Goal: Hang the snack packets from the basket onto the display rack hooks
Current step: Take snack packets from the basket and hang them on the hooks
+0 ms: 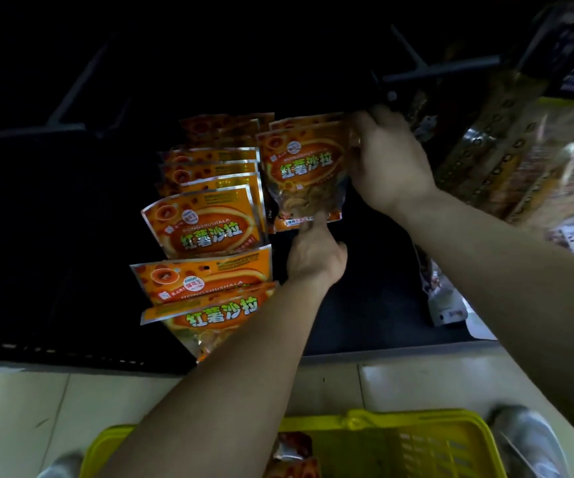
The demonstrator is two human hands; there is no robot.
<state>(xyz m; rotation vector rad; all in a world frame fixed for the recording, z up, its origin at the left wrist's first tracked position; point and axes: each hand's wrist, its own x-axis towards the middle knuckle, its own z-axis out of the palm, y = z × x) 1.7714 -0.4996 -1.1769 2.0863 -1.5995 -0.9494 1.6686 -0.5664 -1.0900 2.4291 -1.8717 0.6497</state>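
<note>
- Head view: the right hand (387, 157) grips the upper right edge of an orange packet (304, 170), with its fingers curled over that edge.
- The left hand (315, 257) reaches up from below and pinches the packet's bottom edge between thumb and fingers.
- The packet is upright, with its printed face to the camera. It is held against the dark rack (72, 201), well above the basket (399, 439).
- The edge of a second packet (306, 120) of the same kind shows just behind it.
- The right hand and shadow cover the packet's top, so I cannot tell whether it sits on a hook.
- Just left of it, a column of hung packets (206, 222) runs down the rack, each overlapping the next.
- A dark hook (440, 70) sticks out of the rack above the right hand.
- The yellow basket stands on the tiled floor (20, 408) under both forearms, with a loose packet (294, 453) lying inside.
- Other goods (506, 157) hang at the right, blurred.
- A grey shoe (527, 439) shows just right of the basket.
</note>
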